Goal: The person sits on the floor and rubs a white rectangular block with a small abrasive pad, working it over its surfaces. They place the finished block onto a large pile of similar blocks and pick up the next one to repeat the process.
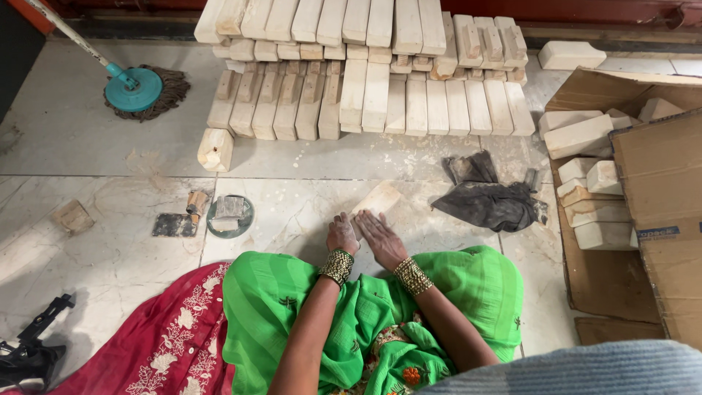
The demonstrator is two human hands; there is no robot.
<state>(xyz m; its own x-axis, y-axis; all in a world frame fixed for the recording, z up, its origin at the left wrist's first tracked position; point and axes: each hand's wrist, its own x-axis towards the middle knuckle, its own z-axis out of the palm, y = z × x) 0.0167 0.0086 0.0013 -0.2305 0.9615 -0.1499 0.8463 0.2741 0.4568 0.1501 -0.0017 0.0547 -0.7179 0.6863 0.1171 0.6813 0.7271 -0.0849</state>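
Observation:
I sit on a marble floor (110,256) in green cloth, with gold bangles on both wrists. A pale wooden block (378,198) lies on the floor just ahead of my knees. My right hand (379,236) rests flat with its fingers stretched onto the near end of the block. My left hand (342,233) is curled beside it on the floor, touching the block's near edge. Whether something small is in the left hand I cannot tell.
A large stack of similar wooden blocks (365,73) stands ahead. A cardboard box (651,183) with more blocks is on the right, a dark rag (486,197) beside it. A round tin (229,216), a dark pad (174,224) and a mop (135,88) lie at the left.

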